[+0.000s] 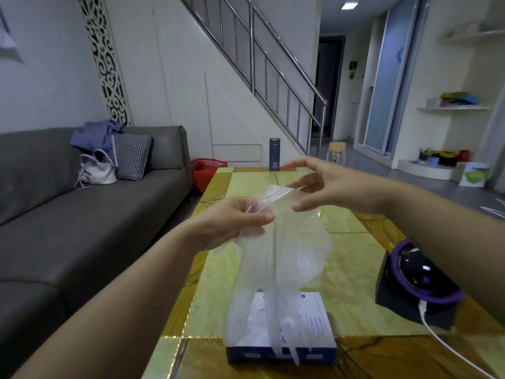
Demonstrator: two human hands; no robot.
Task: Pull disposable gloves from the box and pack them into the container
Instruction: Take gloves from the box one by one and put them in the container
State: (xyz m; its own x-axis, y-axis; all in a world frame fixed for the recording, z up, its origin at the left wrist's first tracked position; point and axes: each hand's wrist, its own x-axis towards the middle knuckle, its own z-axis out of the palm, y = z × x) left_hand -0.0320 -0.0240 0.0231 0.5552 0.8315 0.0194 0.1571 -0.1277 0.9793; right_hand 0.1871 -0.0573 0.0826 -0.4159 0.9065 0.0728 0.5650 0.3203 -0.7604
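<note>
A clear disposable glove (270,258) hangs in the air above the table, its fingers dangling down over the blue-and-white glove box (314,318) near the table's front edge. My left hand (235,222) pinches the glove's cuff from the left. My right hand (325,187) is just right of the cuff with fingers spread and relaxed, its thumb close to the plastic; whether it touches the glove I cannot tell. A clear jar with a wooden lid (336,154) stands beyond the table's far end.
The yellow-green marble table (349,272) carries a black-and-purple device (415,280) with a white cable on the right and a dark flask (274,154) at the far edge. A grey sofa (68,228) runs along the left; a staircase rises behind.
</note>
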